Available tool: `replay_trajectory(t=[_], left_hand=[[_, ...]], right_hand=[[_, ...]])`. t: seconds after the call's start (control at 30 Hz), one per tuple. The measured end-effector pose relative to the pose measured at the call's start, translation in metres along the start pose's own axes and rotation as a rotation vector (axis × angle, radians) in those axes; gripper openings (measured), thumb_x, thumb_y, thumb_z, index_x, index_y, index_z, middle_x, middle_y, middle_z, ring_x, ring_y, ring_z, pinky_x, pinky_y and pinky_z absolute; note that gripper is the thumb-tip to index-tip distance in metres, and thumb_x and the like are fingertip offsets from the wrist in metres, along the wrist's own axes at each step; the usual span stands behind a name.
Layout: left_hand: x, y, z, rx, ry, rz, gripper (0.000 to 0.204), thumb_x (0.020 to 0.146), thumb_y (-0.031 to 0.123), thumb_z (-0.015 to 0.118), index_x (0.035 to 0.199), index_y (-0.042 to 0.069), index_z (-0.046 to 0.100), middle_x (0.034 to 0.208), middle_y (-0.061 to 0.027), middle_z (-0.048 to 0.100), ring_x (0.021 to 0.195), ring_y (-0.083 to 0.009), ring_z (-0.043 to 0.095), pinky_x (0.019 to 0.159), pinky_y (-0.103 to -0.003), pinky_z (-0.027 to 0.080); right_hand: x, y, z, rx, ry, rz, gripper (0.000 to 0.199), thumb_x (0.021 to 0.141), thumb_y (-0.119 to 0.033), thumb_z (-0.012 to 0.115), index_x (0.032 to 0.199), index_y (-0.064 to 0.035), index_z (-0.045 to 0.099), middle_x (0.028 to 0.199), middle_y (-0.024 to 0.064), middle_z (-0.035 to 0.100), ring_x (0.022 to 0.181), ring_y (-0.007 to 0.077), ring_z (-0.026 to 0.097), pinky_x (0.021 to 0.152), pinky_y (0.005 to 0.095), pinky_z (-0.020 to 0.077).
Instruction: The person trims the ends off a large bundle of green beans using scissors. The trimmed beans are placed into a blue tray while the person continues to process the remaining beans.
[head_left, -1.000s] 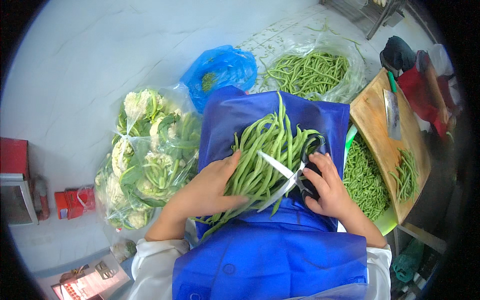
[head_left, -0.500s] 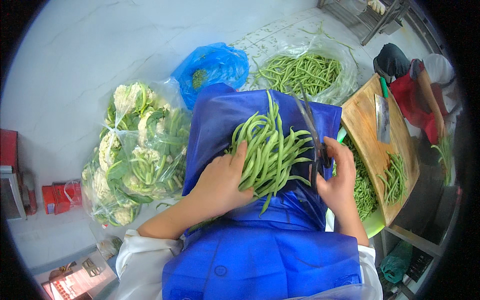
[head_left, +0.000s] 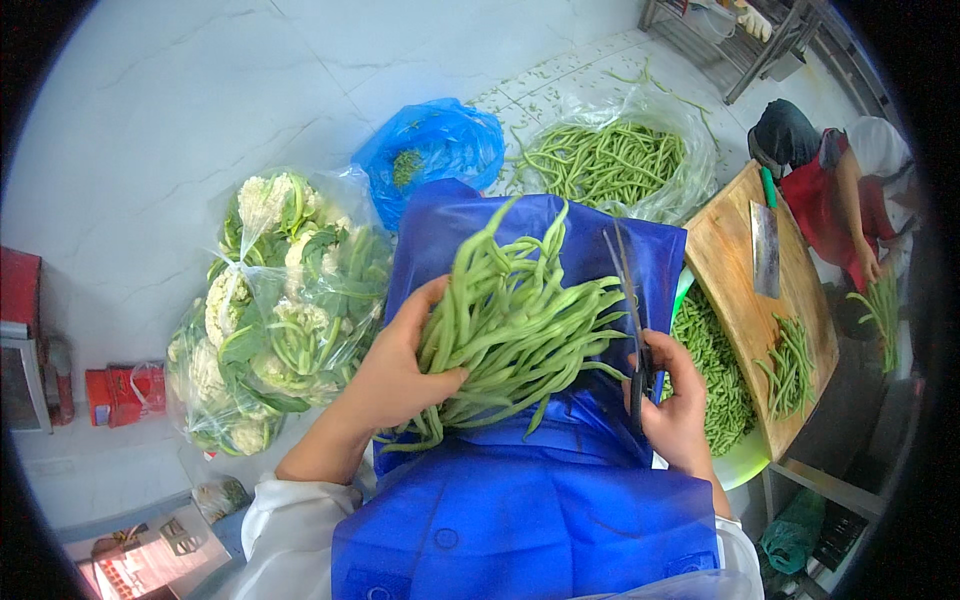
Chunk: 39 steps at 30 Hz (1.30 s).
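Note:
A thick bunch of green beans (head_left: 515,325) lies over the blue apron (head_left: 560,490) on my lap. My left hand (head_left: 400,365) is wrapped round the bunch's left side, thumb on top and fingers behind. In my right hand (head_left: 675,405) is a pair of scissors (head_left: 632,300) with black handles. Their blades point up and away, slightly parted, just right of the bean tips and apart from most of them.
Left stands a clear bag of cauliflower (head_left: 270,330). Beyond my lap are a blue bag (head_left: 470,140) and a bag of whole beans (head_left: 605,165). On the right, a cutting board (head_left: 715,225) with a cleaver (head_left: 765,250) leans over a tub of cut beans (head_left: 715,375). A co-worker (head_left: 835,195) holds greens.
My left hand has shifted left and up, lifting and turning the bunch so the beans fan out to the right. The scissors have moved slightly down, still in my right hand.

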<state>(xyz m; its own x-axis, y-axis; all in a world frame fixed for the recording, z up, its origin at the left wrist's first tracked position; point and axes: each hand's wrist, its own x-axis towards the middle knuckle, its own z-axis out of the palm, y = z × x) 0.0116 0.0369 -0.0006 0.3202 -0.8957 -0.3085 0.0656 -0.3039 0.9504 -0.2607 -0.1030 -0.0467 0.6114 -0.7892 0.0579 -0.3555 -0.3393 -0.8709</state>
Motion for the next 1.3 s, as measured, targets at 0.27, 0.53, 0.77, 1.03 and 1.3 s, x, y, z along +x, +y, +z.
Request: replay_trajectory(t=[0.27, 0.53, 0.77, 1.03, 1.3], left_hand=[[-0.013, 0.01, -0.03, -0.209, 0.079, -0.019, 0.085, 0.065, -0.009, 0.07, 0.142, -0.001, 0.033, 0.129, -0.0084, 0.053, 0.115, -0.0162, 0.052, 0.096, -0.031, 0.043], [-0.014, 0.001, -0.044, -0.371, 0.175, 0.032, 0.089, 0.062, -0.007, 0.073, 0.142, 0.002, 0.036, 0.111, -0.0032, 0.058, 0.095, -0.0131, 0.057, 0.078, -0.029, 0.051], [-0.007, 0.006, -0.046, -0.493, 0.134, 0.123, 0.091, 0.061, -0.006, 0.074, 0.142, 0.001, 0.035, 0.096, -0.0057, 0.058, 0.08, -0.0188, 0.062, 0.068, -0.033, 0.053], [-0.008, 0.004, -0.049, -0.548, 0.15, 0.137, 0.091, 0.062, -0.005, 0.071, 0.143, 0.0, 0.032, 0.096, -0.0078, 0.057, 0.075, -0.0201, 0.06, 0.063, -0.034, 0.051], [-0.002, 0.0, -0.058, -0.651, 0.069, 0.191, 0.089, 0.063, -0.003, 0.072, 0.143, -0.001, 0.032, 0.101, -0.0103, 0.056, 0.075, -0.0212, 0.059, 0.061, -0.035, 0.049]], right_hand=[[-0.008, -0.002, -0.013, -0.212, -0.138, -0.088, 0.055, 0.062, -0.001, 0.071, 0.116, -0.0034, 0.059, 0.098, 0.0156, 0.065, 0.093, 0.0338, 0.062, 0.084, 0.041, 0.0498], [0.008, -0.018, -0.013, -0.436, -0.56, -0.362, 0.052, 0.065, -0.005, 0.072, 0.116, -0.0037, 0.059, 0.1, 0.0155, 0.062, 0.095, 0.0353, 0.059, 0.085, 0.0435, 0.0474], [0.101, -0.075, 0.024, -0.455, -0.44, -0.636, 0.05, 0.069, 0.003, 0.06, 0.119, 0.0, 0.056, 0.107, 0.0172, 0.06, 0.103, 0.035, 0.056, 0.094, 0.0466, 0.0409], [0.159, -0.031, 0.072, -0.696, -0.658, -0.506, 0.03, 0.066, -0.005, 0.064, 0.097, -0.0028, 0.063, 0.093, 0.0149, 0.058, 0.097, 0.0334, 0.056, 0.088, 0.0433, 0.0435], [0.156, -0.05, 0.023, -0.148, -0.585, -0.407, 0.016, 0.081, -0.007, 0.065, 0.096, -0.0021, 0.062, 0.078, 0.0119, 0.063, 0.076, 0.0257, 0.063, 0.068, 0.0357, 0.0472]])
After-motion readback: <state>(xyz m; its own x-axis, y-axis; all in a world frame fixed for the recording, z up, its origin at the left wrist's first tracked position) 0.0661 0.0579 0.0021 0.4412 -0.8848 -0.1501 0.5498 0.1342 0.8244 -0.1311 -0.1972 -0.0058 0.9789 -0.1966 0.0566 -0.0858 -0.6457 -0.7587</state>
